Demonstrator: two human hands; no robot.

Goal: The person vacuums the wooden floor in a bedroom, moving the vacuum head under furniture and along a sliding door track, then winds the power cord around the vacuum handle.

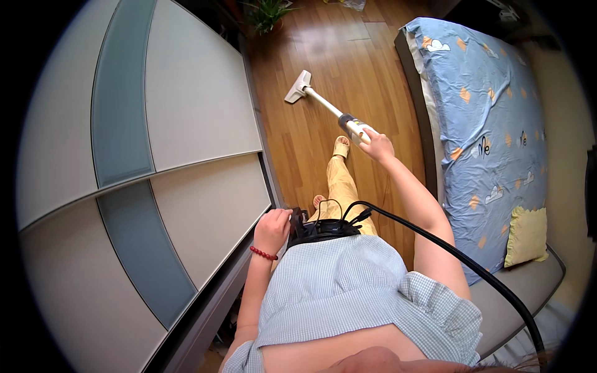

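The right hand [377, 147] is closed round the top of a vacuum [347, 120], its grip wrapped on the handle where the black collar meets the pale tube. The arm reaches out straight ahead of the body. From the hand the tube slants away up and to the left, ending in a flat white floor head [298, 87] that rests on the wooden floor [311, 143], about midway between the wardrobe and the bed.

The left hand [272, 229] is curled shut at the waist, fingers on a small black device [300, 224] clipped at the belt (what exactly it pinches there I cannot tell). A red bead bracelet [263, 253] circles that wrist. Thin black wires loop over the device, and a thick black cable [472, 268] runs from it past the right arm toward the lower right edge of the view.

Below the hands, two sandalled feet [341, 147] stand on the floor, one ahead of the other.

Along the left stands a wardrobe [199, 99] with pale sliding doors and grey-blue glass bands. On the right is a bed [491, 124] under a blue sheet with cloud prints; a yellow cushion [526, 236] lies near its near end. A potted plant [266, 13] sits at the far end of the floor beside the wardrobe.
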